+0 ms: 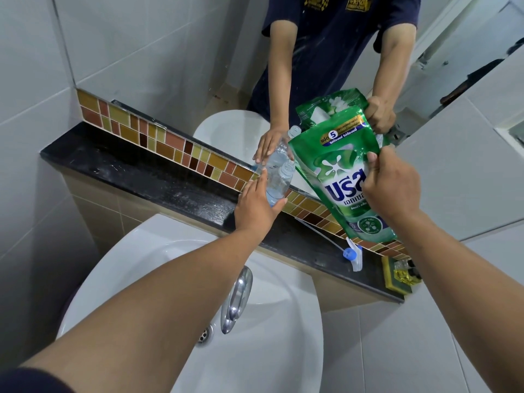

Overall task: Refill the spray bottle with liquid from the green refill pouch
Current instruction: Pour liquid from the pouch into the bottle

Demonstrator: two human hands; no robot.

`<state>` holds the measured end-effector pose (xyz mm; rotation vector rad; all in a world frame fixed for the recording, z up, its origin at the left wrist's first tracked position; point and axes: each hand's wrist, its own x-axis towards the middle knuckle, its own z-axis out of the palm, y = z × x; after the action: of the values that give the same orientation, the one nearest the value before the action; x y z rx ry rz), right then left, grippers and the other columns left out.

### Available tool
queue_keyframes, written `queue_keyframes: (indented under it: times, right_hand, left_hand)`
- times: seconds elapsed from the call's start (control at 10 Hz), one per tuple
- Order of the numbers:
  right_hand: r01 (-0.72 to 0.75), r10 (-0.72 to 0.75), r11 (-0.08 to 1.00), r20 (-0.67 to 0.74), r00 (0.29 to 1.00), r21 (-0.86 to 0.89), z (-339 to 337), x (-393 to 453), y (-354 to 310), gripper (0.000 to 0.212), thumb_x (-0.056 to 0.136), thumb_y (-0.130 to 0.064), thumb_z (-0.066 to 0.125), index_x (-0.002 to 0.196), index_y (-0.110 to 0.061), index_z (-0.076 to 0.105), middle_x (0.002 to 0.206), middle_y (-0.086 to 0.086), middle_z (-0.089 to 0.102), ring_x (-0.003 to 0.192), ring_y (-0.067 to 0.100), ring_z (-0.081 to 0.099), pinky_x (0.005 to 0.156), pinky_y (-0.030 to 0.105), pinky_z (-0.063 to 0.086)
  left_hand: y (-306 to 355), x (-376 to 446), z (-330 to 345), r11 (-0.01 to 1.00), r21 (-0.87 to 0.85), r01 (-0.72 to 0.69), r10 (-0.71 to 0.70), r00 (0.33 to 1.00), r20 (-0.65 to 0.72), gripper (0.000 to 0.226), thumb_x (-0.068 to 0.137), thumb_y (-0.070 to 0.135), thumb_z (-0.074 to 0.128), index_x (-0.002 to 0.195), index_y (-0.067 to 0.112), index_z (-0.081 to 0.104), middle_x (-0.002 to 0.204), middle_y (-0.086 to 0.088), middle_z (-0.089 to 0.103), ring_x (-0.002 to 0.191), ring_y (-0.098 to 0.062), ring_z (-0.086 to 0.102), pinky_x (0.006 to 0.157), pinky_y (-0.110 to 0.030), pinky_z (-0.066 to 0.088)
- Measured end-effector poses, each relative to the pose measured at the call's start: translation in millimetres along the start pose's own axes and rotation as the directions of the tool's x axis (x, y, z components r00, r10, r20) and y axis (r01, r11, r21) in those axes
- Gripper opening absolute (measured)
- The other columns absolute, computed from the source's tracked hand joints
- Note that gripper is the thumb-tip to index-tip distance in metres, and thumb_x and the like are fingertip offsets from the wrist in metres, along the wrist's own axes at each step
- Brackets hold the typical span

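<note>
My left hand (255, 207) is wrapped around a clear plastic spray bottle (279, 182) that stands uncapped on the black ledge (158, 177), its open neck up. My right hand (390, 188) holds the green refill pouch (337, 177) by its right edge, raised and tilted above the ledge just right of the bottle. The pouch spout (293, 131) points up and left, above the bottle's neck and apart from it. The bottle's spray head (353, 255), white and blue with a long dip tube, lies on the ledge to the right.
A mirror (198, 52) behind the ledge reflects my arms, the pouch and the bottle. A white basin (283, 321) with a chrome tap (238, 296) lies below. A yellow-green sponge (397, 275) sits at the ledge's right end. A mosaic tile strip (175, 143) runs along the ledge.
</note>
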<state>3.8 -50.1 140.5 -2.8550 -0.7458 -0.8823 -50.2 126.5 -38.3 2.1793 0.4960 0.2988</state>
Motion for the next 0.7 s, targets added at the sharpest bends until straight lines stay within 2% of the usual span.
queue_keyframes:
  times: [0.2,0.4,0.5,0.6,0.7]
  right_hand:
    - [-0.015,0.015,1.000,0.001,1.000,0.005,-3,3,1,0.027,0.102,-0.022,0.042,0.078,-0.013,0.033,0.064,0.005,0.039,0.051,0.026,0.035,0.049,0.031,0.022]
    - [-0.018,0.019,1.000,-0.015,1.000,0.017,-5,1,-2,0.027,0.101,-0.026,0.039,0.078,-0.013,0.034,0.063,0.006,0.041,0.050,0.027,0.037,0.049,0.031,0.025]
    - [-0.060,0.061,0.998,-0.035,0.998,0.035,-6,-2,-6,0.029,0.101,-0.029,0.035,0.077,-0.012,0.036,0.062,0.007,0.043,0.050,0.028,0.038,0.048,0.031,0.025]
    - [-0.111,0.119,0.988,-0.072,0.990,0.106,-12,-7,-17,0.028,0.101,-0.026,0.037,0.078,-0.012,0.038,0.063,0.010,0.048,0.051,0.029,0.039,0.048,0.031,0.024]
    - [-0.101,0.127,0.973,-0.117,0.985,0.208,-21,-10,-42,0.025,0.101,-0.021,0.041,0.078,-0.009,0.041,0.063,0.006,0.045,0.051,0.026,0.037,0.049,0.030,0.021]
  left_hand:
    - [1,0,0,1.000,0.000,-0.006,0.006,1.000,0.003,0.094,0.087,0.064,0.061,0.159,0.027,0.014,0.161,-0.001,0.032,0.148,-0.024,0.029,0.109,-0.046,0.043]
    - [0,0,1,1.000,0.000,0.004,-0.004,1.000,0.015,0.095,0.086,0.066,0.060,0.159,0.028,0.013,0.161,-0.001,0.031,0.148,-0.025,0.028,0.109,-0.047,0.043]
    - [-1,2,-6,1.000,-0.021,-0.015,0.017,0.997,0.076,0.102,0.082,0.071,0.059,0.159,0.027,0.008,0.164,-0.004,0.024,0.150,-0.026,0.023,0.116,-0.049,0.033]
    - [-8,2,-21,0.998,-0.062,-0.019,0.025,0.995,0.092,0.101,0.084,0.074,0.049,0.159,0.024,0.004,0.167,-0.004,0.013,0.153,-0.025,0.014,0.122,-0.050,0.017]
    - [-24,-2,-47,0.981,-0.194,0.024,-0.010,0.997,0.070,0.075,0.097,0.065,0.035,0.159,0.026,0.016,0.164,-0.002,0.025,0.149,-0.025,0.024,0.117,-0.049,0.028]
